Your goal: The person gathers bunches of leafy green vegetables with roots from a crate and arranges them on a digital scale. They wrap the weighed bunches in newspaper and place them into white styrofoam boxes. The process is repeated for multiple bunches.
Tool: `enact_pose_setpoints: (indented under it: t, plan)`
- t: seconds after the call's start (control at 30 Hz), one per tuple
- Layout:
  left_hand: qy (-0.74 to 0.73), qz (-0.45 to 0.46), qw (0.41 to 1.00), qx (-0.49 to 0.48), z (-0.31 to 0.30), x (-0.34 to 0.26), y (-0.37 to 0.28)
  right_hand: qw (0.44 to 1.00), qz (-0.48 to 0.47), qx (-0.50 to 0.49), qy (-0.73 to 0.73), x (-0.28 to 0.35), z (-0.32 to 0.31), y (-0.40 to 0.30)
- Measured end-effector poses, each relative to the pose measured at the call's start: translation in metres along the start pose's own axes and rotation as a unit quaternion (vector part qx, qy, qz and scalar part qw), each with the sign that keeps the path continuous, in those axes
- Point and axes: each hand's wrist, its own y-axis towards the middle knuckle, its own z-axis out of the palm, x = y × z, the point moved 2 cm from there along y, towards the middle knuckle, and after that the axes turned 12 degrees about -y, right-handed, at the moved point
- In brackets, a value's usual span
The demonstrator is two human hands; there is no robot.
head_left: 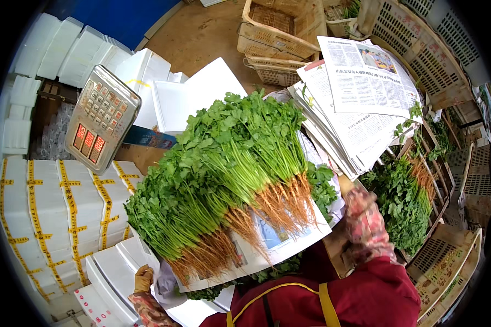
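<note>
Bunches of cilantro [212, 163] with long brown roots lie side by side on a newspaper sheet [270, 245], leaves pointing away from me and roots towards me. More green leaves show under the sheet. At the lower left, my left hand [143, 278], in a tan glove, is closed beside the sheet's left edge, next to pale wrapping; what it grips I cannot tell. My right hand [354, 194] is blurred beside the right edge of the pile, near the newspaper stack [352, 122]; its fingers are hard to make out.
A digital scale display with keypad [102, 118] stands at the left, above taped white foam boxes [49, 212]. A foam box lid [172, 104] lies behind the pile. Plastic crates [278, 36] stand at the back and right. More cilantro [405, 204] lies at the right.
</note>
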Motion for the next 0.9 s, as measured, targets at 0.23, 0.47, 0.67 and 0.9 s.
enact_pose_setpoints:
  t: [0.23,0.47,0.67,0.9]
  plan:
    - [-0.128,0.028,0.990,0.056,0.089,-0.065,-0.030,0.959,-0.144,-0.226,0.097,0.137,-0.157,-0.126]
    - [-0.253,0.047,0.965,0.055,0.110,-0.060,-0.017,0.977,-0.192,-0.092,0.026,0.184,-0.097,-0.047]
    - [-0.319,0.027,0.947,0.018,0.101,-0.032,-0.012,0.978,-0.135,-0.029,0.154,0.174,-0.086,-0.043]
    - [-0.359,0.014,0.932,0.043,0.095,-0.018,-0.003,0.976,-0.171,-0.051,0.128,0.175,-0.096,-0.054]
